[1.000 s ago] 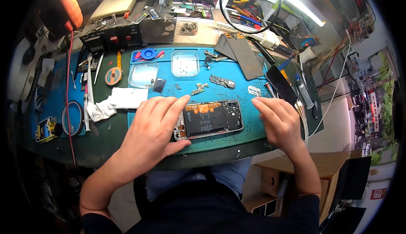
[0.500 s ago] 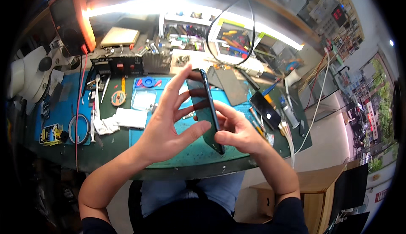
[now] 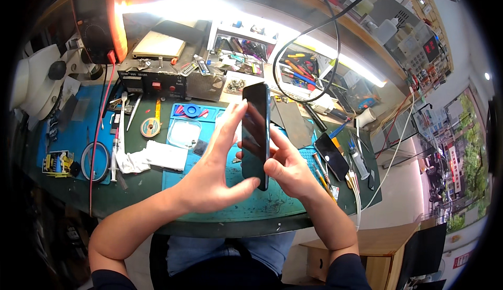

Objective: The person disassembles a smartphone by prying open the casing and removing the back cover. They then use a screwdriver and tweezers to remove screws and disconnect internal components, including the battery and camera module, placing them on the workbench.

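Note:
A dark smartphone [image 3: 254, 156] stands nearly upright over the work mat, its glossy black screen turned toward my left and reflecting fingers. My right hand [image 3: 294, 177] is closed on its right edge, thumb in front and fingers behind. On the screen side, my left hand [image 3: 205, 184] is open with fingers and thumb spread. Its index fingertip is at the phone's left edge and its thumb lies by the lower end; whether they touch the glass I cannot tell. Beneath both hands spreads a blue-green mat [image 3: 230, 209].
A second black phone [image 3: 331, 156] lies at right beside a syringe [image 3: 358, 159]. To the left are a solder spool [image 3: 151, 127], white tissue [image 3: 165, 155] and a round-lidded clear box [image 3: 184, 133]. An orange multimeter [image 3: 97, 20] stands at the back left. A black cable loop [image 3: 275, 67] hangs ahead.
The phone has turned more upright, and its top has swung slightly right. My left thumb has slid lower along it. The whole view has shifted a little, with both hands still around the phone.

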Tool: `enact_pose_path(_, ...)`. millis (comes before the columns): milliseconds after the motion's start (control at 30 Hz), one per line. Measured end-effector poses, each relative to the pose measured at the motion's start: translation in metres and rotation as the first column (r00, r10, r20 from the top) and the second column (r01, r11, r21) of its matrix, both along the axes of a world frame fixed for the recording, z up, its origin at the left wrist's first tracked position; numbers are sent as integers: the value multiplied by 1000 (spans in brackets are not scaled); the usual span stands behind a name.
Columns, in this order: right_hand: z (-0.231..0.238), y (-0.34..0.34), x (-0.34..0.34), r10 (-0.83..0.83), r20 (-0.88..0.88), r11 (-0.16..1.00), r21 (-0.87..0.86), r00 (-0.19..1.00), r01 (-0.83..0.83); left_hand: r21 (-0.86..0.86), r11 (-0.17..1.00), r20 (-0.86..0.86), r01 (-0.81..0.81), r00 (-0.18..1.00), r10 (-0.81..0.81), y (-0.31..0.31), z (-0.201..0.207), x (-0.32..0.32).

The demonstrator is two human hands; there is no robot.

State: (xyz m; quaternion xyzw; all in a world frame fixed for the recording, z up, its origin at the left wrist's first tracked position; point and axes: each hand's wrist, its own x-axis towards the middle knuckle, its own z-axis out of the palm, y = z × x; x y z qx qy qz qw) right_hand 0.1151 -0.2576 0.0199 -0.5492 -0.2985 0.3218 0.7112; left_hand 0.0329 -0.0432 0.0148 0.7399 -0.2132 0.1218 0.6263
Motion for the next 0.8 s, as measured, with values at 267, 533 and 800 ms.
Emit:
enact_pose_path(267, -2, 1, -3, -100, -10, 992, 76, 995, 101, 49, 997, 101, 57, 993, -62, -5, 2, 0)
enact_pose_path(533, 0, 0, -3, -78, -7, 995, 62, 997, 79, 62, 997, 106, 35, 994, -41, -4, -3, 3)
enact_pose_path(800, 1, -1, -10, -81, -111, 983, 155, 990, 98, -185, 981, -145, -65, 989, 38, -10, -7, 1)
